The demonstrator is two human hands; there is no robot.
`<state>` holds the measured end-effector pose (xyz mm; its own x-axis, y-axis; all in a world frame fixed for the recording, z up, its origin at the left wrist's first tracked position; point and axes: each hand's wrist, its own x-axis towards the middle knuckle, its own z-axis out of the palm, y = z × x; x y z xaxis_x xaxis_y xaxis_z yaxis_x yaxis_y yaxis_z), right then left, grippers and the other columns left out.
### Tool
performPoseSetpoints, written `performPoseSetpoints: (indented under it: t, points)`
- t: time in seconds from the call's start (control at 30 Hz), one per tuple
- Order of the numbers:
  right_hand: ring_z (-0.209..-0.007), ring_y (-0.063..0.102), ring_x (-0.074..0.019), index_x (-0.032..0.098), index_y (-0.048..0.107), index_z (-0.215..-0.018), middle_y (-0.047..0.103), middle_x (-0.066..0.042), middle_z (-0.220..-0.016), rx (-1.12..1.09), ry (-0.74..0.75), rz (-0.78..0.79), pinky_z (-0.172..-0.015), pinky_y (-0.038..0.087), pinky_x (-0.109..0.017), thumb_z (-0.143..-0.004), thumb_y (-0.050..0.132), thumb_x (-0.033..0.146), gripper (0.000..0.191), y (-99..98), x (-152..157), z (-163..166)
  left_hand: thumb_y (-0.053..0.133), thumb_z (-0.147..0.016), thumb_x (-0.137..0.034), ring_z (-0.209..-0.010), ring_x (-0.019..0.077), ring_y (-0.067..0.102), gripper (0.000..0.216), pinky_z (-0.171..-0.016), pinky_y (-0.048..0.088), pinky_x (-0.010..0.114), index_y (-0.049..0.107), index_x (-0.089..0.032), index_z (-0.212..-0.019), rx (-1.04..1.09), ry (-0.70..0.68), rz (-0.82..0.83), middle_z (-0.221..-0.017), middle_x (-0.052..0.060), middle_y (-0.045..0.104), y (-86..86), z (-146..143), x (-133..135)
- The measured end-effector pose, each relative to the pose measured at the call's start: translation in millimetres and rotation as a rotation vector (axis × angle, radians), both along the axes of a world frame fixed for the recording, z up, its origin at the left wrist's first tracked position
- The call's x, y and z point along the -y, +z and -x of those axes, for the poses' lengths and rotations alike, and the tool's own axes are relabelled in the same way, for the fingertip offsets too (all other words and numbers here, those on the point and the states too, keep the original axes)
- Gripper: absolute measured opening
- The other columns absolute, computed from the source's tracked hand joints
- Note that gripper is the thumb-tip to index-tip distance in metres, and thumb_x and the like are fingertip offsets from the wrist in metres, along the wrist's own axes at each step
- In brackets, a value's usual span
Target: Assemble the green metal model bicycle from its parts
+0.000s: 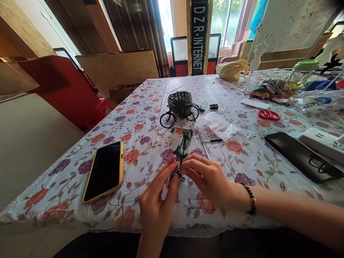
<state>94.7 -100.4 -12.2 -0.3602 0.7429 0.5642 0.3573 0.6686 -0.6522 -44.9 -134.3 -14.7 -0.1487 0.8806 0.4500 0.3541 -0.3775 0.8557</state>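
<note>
A dark green miniature metal bicycle (183,145), handlebars and front wheel pointing away, tilts low over the tabletop (67,190) near its front edge, its rear pinched between the left hand (157,204) and right hand (206,179).

The left hand (157,200) can sweep across the floral-clothed tabletop (236,172) until the yellow-cased smartphone (103,172) stops it. Straight ahead, the green model bicycle (182,147) between the hands and the basket tricycle (179,107) beyond it block the way. The right hand (206,179) can pass over cloth before reaching the black smartphone (302,157) and white power strip (322,145).
</note>
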Motion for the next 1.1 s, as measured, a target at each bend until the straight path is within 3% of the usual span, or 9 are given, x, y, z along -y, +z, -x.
performPoseSetpoints:
  t: [0.3,0.57,0.73,1.1]
  points:
    - [-0.074,0.055,-0.0085,0.021,0.055,-0.092,0.058,-0.002,-0.086,-0.054,0.016,-0.015,-0.067,0.045,-0.020,-0.088,0.040,0.024,0.016,-0.6,-0.8,1.0,0.053,-0.078,-0.016,-0.101,0.0201,0.057,0.029,-0.084,0.049,0.031,0.061,-0.026,-0.103,-0.150,0.046,-0.132,-0.114,0.000,0.059,-1.0,-2.6,0.8]
    - [-0.072,0.054,-0.0084,0.020,0.056,-0.088,0.058,-0.002,-0.084,-0.026,0.038,-0.022,-0.064,0.043,-0.020,-0.087,0.041,0.021,0.014,1.9,-2.8,-0.2,0.052,-0.079,-0.019,-0.100,0.0208,0.058,0.031,-0.082,0.050,0.031,0.060,-0.027,-0.107,-0.121,0.056,-0.078,-0.115,0.000,0.059,-2.1,-2.9,1.7]
    - [-0.066,0.052,-0.0081,0.020,0.056,-0.084,0.057,-0.001,-0.079,0.017,0.009,-0.039,-0.059,0.041,-0.020,-0.086,0.043,0.023,0.014,5.3,-3.8,-0.5,0.051,-0.079,-0.015,-0.102,0.0181,0.057,0.036,-0.089,0.046,0.030,0.056,-0.028,-0.112,-0.198,0.086,-0.134,-0.116,-0.003,0.058,-0.8,-2.0,3.3]
    - [-0.059,0.046,-0.0070,0.019,0.054,-0.079,0.055,0.001,-0.073,0.074,0.016,-0.076,-0.053,0.036,-0.019,-0.085,0.042,0.020,0.014,7.3,-5.0,0.2,0.047,-0.082,-0.014,-0.095,0.0161,0.061,0.037,-0.079,0.051,0.025,0.051,-0.027,-0.117,-0.332,0.172,-0.225,-0.115,-0.002,0.059,0.4,-6.0,3.7]
